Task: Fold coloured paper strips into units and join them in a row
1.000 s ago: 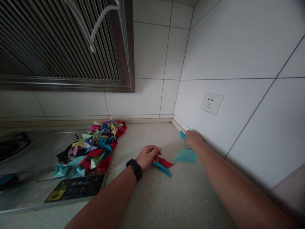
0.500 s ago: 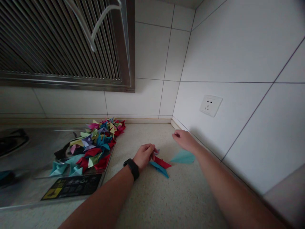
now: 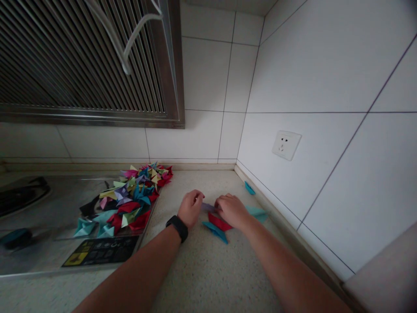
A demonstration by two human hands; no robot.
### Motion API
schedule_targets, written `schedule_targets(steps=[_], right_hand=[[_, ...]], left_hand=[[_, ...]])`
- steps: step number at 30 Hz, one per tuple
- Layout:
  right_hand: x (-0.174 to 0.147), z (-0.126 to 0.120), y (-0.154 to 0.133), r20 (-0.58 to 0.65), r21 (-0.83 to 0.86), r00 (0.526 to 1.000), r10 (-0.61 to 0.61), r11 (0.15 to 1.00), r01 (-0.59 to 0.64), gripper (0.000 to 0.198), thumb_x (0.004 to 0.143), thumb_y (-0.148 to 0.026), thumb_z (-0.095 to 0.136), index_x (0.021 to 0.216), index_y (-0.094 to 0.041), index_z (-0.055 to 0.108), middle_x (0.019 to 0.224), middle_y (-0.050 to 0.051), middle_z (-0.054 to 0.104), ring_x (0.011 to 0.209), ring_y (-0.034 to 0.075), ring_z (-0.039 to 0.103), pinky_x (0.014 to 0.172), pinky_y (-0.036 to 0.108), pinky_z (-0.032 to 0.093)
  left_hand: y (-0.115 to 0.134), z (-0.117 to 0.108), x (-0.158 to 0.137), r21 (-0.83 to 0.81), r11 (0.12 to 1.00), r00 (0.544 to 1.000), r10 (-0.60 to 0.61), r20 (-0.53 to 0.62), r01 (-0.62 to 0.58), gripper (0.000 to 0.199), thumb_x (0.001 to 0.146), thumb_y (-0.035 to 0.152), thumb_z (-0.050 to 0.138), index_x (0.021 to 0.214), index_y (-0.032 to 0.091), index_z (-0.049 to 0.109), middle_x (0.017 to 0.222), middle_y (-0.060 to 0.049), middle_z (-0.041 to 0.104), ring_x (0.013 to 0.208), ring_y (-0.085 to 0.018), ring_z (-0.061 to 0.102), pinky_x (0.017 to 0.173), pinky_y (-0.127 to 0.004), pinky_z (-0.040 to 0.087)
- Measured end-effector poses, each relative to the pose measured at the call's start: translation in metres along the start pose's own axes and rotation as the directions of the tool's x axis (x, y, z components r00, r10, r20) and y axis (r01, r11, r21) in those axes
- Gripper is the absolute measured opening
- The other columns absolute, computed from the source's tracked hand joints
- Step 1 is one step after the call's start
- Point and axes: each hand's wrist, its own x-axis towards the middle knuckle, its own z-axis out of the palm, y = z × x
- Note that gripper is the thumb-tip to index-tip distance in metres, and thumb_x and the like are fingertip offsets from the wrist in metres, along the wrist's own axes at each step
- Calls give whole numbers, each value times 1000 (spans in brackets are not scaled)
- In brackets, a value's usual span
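A purple folded paper [image 3: 208, 207] spans the gap between my two hands, low over the counter. My left hand [image 3: 190, 208], with a black watch on its wrist, is closed at the paper's left end. At the right end, the fingers of my right hand [image 3: 231, 209] are pinched on it. Just below lie a red folded paper [image 3: 219, 223] and a blue folded paper [image 3: 215, 232], side by side. A light teal folded paper [image 3: 258, 213] is partly hidden behind my right wrist. Farther back, a small blue paper boat [image 3: 249, 188] rests near the wall.
Many colourful origami pieces [image 3: 130, 200] are heaped on the steel stove top [image 3: 65, 208] at left, near a dark knob [image 3: 15, 239]. A range hood [image 3: 97, 65] overhangs it. The tiled right wall carries a socket [image 3: 286, 145].
My right hand has come back from the wall to the purple paper, and the small blue boat now shows where it was. My left hand has shifted slightly left, off the red and blue papers.
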Motion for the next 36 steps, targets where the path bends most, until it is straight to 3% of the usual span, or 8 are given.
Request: schedule_targets(steps=[2, 4, 8, 12, 19, 24, 30, 36], right_hand=[[-2, -2, 2, -8, 32, 999, 44, 999, -43, 12, 82, -27, 61, 89, -21, 69, 88, 7, 68, 92, 22, 57, 79, 31, 38], [-4, -3, 5, -44, 90, 994, 98, 992, -94, 13, 83, -28, 59, 89, -21, 68, 85, 6, 66, 84, 19, 59, 75, 28, 39], [-11, -6, 10, -153, 204, 982, 107, 976, -75, 13, 85, -30, 57, 85, -21, 66, 80, 4, 63, 76, 16, 57, 70, 26, 39], [-16, -13, 11, -234, 251, 972, 23, 967, 37, 8, 83, -26, 59, 83, -21, 65, 78, 3, 61, 78, 17, 56, 73, 27, 39], [-19, -16, 6, -287, 400, 956, -59, 899, 176, 6, 80, -23, 64, 86, -21, 65, 83, 4, 64, 83, 19, 56, 77, 30, 41], [-18, -10, 3, -195, 605, 981, 6, 788, 115, 7, 82, -24, 59, 84, -19, 64, 77, 2, 64, 71, 15, 56, 65, 25, 41], [-15, -7, 3, -105, 821, 991, 78, 569, 42, 14, 84, -30, 55, 80, -17, 58, 74, 0, 59, 68, 13, 53, 62, 23, 40], [-14, -8, 4, -106, 857, 991, 86, 513, 47, 19, 86, -35, 54, 78, -17, 56, 73, 0, 56, 70, 13, 50, 63, 24, 38]], left_hand=[[-3, 0, 0, 113, 993, 999, 36, 12, -37, 16, 84, 31, 54, 84, 18, 64, 83, -5, 60, 84, -18, 52, 78, -31, 39], [-6, 2, 0, 116, 993, 999, 31, 13, -32, 23, 78, 29, 62, 99, 18, 62, 97, -7, 61, 92, -20, 52, 79, -32, 41], [-6, 6, -2, -166, 984, 993, -42, 111, 61, 59, 75, 29, 67, 128, 19, 43, 111, -11, 59, 87, -16, 57, 68, -26, 44], [-2, 3, -3, -168, 979, 956, -61, 285, 112, 30, 79, 35, 64, 101, 15, 65, 86, -6, 67, 70, -14, 57, 64, -25, 42], [12, -1, -5, -37, 999, 962, -6, 273, 17, 21, 78, 36, 64, 86, 19, 74, 80, -5, 69, 65, -15, 53, 61, -25, 38], [14, 1, -8, -97, 994, 951, -27, 309, 59, 25, 77, 39, 66, 85, 17, 74, 75, -5, 69, 66, -16, 55, 62, -25, 39], [19, 9, -13, -358, 913, 948, -81, 307, 194, 34, 77, 48, 64, 83, 14, 71, 81, -6, 69, 70, -16, 58, 64, -25, 41], [19, 11, -15, -360, 904, 945, -120, 304, 231, 35, 74, 48, 68, 72, 14, 66, 69, -4, 65, 62, -13, 53, 59, -23, 38]])
